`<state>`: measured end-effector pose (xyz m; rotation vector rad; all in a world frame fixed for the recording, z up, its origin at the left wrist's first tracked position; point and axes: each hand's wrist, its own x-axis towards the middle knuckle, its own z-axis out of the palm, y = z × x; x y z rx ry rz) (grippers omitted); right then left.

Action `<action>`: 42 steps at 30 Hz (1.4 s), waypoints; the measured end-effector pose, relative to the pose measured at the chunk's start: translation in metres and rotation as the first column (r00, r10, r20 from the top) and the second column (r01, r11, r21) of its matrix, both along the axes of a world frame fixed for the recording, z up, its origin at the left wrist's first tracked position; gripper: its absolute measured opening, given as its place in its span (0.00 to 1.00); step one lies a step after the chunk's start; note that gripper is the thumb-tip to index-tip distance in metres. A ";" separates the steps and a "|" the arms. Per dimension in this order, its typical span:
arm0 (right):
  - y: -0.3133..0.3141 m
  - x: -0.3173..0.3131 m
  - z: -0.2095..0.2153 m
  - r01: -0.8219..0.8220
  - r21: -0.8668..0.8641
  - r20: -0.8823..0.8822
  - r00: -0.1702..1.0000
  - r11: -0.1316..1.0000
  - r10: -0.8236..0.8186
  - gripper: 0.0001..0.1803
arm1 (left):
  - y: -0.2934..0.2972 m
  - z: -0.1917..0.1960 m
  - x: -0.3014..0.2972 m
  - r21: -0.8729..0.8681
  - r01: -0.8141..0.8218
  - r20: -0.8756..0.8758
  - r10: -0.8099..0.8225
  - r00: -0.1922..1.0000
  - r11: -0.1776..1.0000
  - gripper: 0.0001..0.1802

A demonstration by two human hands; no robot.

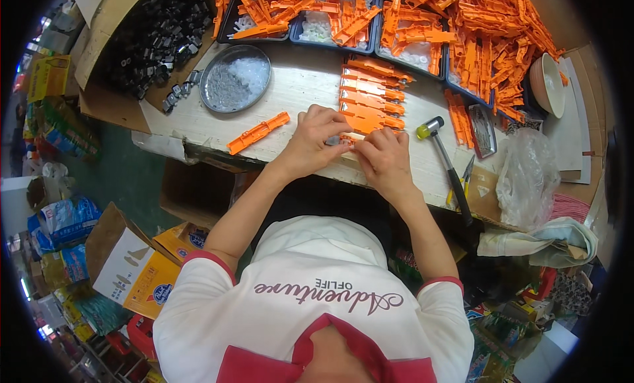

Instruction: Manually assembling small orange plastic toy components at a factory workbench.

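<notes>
My left hand (314,140) and my right hand (386,157) meet at the front edge of the white worktable, fingertips nearly touching. Between them shows a bit of an orange plastic piece (347,140), mostly hidden by the fingers. A small grey part (332,140) is pinched in my left fingers. My right fingers are closed on the orange piece's other end. Just beyond the hands, a row of long orange plastic pieces (372,107) lies side by side. A single orange piece (259,133) rests to the left of my left hand.
Left, a round metal dish (209,86) holds small clear parts, near a heap of black-and-metal parts (155,49). Blue bins (337,47) with orange and white pieces line the back. To the right are a hammer (450,166), yellow-handled pliers (467,178) and a plastic bag (528,178).
</notes>
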<state>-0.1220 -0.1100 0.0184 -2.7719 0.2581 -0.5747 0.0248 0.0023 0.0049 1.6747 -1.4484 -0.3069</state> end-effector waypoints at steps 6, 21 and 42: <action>-0.008 0.000 0.000 -0.044 0.084 -0.038 0.998 0.995 0.047 0.08 | -0.005 -0.002 -0.004 0.116 -0.006 0.103 -0.006 0.995 0.993 0.13; -0.083 -0.055 0.013 0.242 0.164 0.112 0.959 0.956 -0.262 0.05 | -0.078 0.053 -0.012 0.395 0.173 0.448 -0.354 0.821 0.902 0.05; -0.198 -0.137 -0.003 0.751 -0.242 -0.381 0.508 0.614 -0.772 0.07 | -0.302 0.050 -0.051 0.433 0.195 0.600 -0.443 0.666 0.880 0.07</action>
